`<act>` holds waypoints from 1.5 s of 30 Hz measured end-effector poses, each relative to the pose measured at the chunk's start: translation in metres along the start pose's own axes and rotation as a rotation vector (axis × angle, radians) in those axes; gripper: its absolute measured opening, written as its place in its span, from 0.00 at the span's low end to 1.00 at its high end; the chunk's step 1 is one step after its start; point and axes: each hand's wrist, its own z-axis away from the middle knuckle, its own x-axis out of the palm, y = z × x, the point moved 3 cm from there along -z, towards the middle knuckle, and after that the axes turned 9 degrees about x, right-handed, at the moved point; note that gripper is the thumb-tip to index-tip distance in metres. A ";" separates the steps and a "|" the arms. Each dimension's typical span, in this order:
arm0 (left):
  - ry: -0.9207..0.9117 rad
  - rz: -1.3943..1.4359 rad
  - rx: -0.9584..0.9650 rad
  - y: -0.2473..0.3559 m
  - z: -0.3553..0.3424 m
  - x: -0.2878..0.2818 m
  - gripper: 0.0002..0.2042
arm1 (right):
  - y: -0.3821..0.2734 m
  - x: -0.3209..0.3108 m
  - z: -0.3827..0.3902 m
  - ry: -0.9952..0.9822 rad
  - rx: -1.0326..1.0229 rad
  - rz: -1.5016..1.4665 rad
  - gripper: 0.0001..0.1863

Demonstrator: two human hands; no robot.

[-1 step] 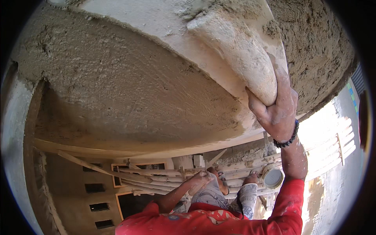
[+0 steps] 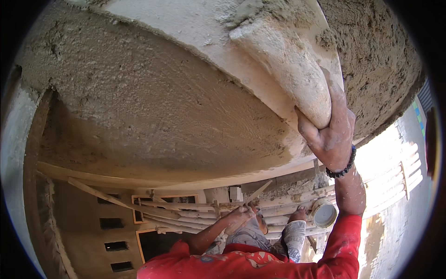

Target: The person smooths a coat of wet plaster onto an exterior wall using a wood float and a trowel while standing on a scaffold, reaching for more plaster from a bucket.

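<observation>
My right hand (image 2: 329, 135) grips the rounded, mortar-caked handle (image 2: 288, 69) of a broad pale float (image 2: 200, 37), which lies against the grey rough plaster surface (image 2: 139, 93) overhead. Its thumb and fingers wrap round the handle's lower end. Wet grey mortar clings to the float's upper part. A smoother, darker band of plaster runs below the rough patch. My left hand (image 2: 239, 215) is low near my lap, fingers closed around a pale tan object that I cannot make out, partly hidden by the hand.
Below are scaffold poles (image 2: 195, 214), with my feet on them and a bucket (image 2: 324, 213) beside my right leg. A rendered wall (image 2: 83, 232) with small openings and wooden-framed openings stands at lower left. Coarse plaster (image 2: 376, 65) continues at upper right.
The float and my right hand have shifted slightly right and down in the picture. My left hand stays low, still closed, with only a slight shift.
</observation>
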 end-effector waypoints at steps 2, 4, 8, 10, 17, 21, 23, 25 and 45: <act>0.021 -0.078 -0.003 -0.030 -0.009 -0.001 0.12 | 0.007 0.016 0.020 -0.036 0.010 0.048 0.36; -0.050 0.272 -0.053 -0.074 -0.027 -0.008 0.13 | 0.023 0.038 0.049 -0.053 -0.004 0.025 0.36; -0.055 -0.078 -0.188 -0.129 -0.055 -0.047 0.15 | 0.057 0.091 0.117 -0.057 0.013 0.046 0.38; -0.032 -0.205 -0.200 -0.157 -0.062 -0.069 0.18 | 0.078 0.115 0.154 -0.184 0.056 0.055 0.37; -0.344 0.262 0.211 -0.210 -0.069 -0.125 0.17 | 0.157 0.177 0.259 0.055 0.078 0.044 0.35; -0.630 0.481 0.336 -0.232 -0.087 -0.133 0.18 | 0.116 0.157 0.210 0.167 0.291 -0.101 0.28; -0.977 0.727 0.641 -0.265 -0.113 -0.139 0.35 | 0.074 0.131 0.164 0.218 0.196 -0.015 0.29; -0.937 0.717 0.709 -0.284 -0.136 -0.142 0.36 | 0.049 0.107 0.124 0.318 0.079 0.018 0.28; -0.680 -0.130 0.500 -0.150 -0.243 -0.050 0.10 | 0.195 0.146 0.273 -0.070 -0.139 0.461 0.34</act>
